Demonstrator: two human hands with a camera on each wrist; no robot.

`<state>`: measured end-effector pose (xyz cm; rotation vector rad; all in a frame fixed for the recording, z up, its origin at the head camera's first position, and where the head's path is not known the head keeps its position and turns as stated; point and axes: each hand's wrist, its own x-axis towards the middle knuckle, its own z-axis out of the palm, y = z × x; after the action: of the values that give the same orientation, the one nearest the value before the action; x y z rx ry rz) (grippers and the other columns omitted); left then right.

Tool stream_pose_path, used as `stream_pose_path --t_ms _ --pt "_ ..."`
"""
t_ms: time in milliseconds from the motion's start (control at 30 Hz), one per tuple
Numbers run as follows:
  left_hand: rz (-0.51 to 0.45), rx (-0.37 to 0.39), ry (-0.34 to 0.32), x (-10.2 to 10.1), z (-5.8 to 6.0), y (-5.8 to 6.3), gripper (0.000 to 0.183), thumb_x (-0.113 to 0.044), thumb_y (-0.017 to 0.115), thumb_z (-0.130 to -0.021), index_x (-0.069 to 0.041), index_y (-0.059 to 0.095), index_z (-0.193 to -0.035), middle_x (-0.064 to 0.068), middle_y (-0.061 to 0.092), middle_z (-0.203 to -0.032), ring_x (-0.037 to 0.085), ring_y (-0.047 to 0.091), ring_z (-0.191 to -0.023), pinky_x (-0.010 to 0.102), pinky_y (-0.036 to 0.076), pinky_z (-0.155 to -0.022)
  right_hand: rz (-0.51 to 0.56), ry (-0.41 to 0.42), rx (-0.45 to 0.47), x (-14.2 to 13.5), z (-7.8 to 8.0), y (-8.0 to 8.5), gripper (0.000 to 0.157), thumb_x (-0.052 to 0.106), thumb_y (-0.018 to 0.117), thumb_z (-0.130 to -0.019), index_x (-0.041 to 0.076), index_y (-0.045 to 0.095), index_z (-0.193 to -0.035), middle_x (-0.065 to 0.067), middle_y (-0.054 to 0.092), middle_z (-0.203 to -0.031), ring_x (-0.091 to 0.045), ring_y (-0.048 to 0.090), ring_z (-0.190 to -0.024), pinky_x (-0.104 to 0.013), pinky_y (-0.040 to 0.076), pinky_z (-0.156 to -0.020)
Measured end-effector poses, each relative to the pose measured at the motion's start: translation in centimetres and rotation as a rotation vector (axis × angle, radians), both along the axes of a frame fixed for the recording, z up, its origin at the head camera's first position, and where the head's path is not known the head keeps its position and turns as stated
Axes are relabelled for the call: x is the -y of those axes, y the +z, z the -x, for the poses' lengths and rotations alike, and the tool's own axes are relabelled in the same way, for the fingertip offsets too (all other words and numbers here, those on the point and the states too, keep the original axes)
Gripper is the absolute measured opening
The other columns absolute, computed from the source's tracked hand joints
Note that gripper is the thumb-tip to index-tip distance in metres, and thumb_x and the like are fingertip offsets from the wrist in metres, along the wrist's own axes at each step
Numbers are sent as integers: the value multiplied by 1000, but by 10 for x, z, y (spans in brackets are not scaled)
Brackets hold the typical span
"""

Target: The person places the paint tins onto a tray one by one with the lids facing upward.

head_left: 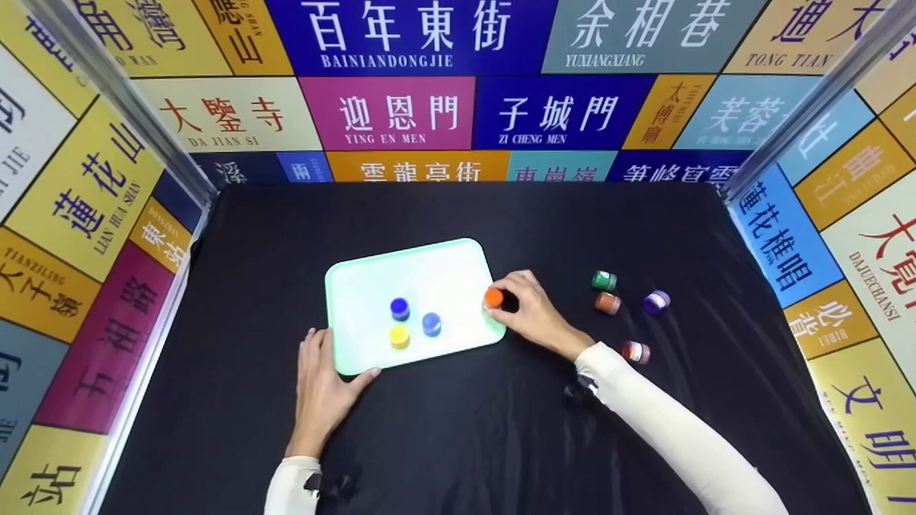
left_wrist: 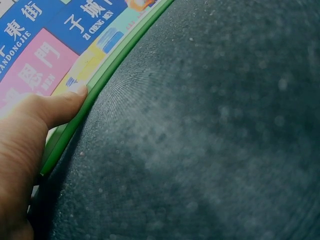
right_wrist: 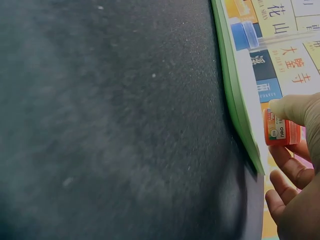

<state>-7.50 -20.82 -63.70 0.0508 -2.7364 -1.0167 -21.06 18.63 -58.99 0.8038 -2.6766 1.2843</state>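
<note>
A white tray with a green rim [head_left: 386,255] lies tilted slightly across the black cloth. My left hand [head_left: 322,379] holds its near-left corner, thumb along the front edge and the other fingers by the left side. Between thumb and fingers, my right hand [head_left: 533,311] pinches an orange paint jar [head_left: 493,297] over the tray's right end; the right wrist view shows its label. On the tray stand a dark blue jar [head_left: 400,308], a yellow jar [head_left: 399,336] and a lighter blue jar [head_left: 431,324].
Right of the tray, on the black cloth [head_left: 444,436], are a green jar [head_left: 604,280], a brown-orange jar [head_left: 607,303], a purple jar [head_left: 656,301] and a red jar [head_left: 635,352], the last beside my right forearm. Walls with printed signs [head_left: 401,114] enclose the table.
</note>
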Motion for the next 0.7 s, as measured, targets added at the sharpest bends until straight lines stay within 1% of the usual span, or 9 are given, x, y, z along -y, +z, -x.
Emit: stream_pose_path --t_ms 167,367,500,700 --pt "0 0 -1 0 1 0 111 -46 98 -81 4 43 -163 28 43 -163 48 22 -164 60 12 -138 1 19 3 11 6 -1 32 14 93 -90 8 78 -119 -6 74 -112 -29 55 -120 -44 50 -106" --pt "9 14 7 2 1 0 112 -48 97 -82 4 41 -165 27 40 -166 47 21 -165 60 13 -138 -5 49 -13 29 14 -3 32 12 93 -89 8 78 -117 -5 74 -110 -30 55 -118 -44 50 -103" --pt "8 8 9 1 1 1 112 -48 96 -82 4 41 -164 27 41 -165 47 21 -165 60 12 -138 -6 64 -11 40 20 -5 33 12 93 -88 7 79 -117 -6 75 -111 -31 55 -117 -44 50 -103" --pt "15 10 -1 0 1 2 112 -50 95 -84 6 41 -164 29 41 -165 47 22 -165 59 11 -138 -19 54 34 56 31 -8 33 15 92 -90 7 79 -119 -8 73 -114 -29 55 -115 -41 49 -102"
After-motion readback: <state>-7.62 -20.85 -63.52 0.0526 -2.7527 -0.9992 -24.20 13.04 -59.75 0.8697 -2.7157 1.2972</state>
